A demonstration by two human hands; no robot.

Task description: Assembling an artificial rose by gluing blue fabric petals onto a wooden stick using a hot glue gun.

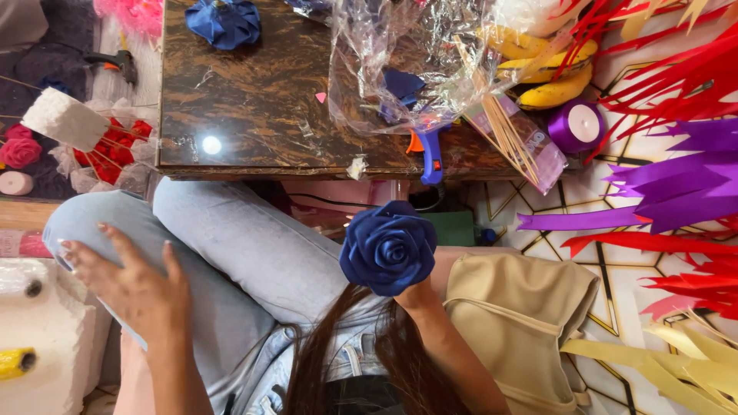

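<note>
My right hand [419,297] is closed under a dark blue fabric rose [388,246] and holds it up in front of me; the bloom hides most of the fingers. My left hand [131,286] rests with fingers spread on my bent knee in light blue jeans [238,246] and holds nothing. A dark marbled table [254,100] stands just beyond my knees.
On the table lie a second blue fabric flower [223,21], crumpled cellophane [400,61], a blue glue gun [430,157], wooden skewers [507,131], bananas [550,73] and a purple ribbon spool [576,127]. Red and purple ribbon strips [676,177] spread at right. Red roses [108,150] and a white foam block [65,119] sit at left.
</note>
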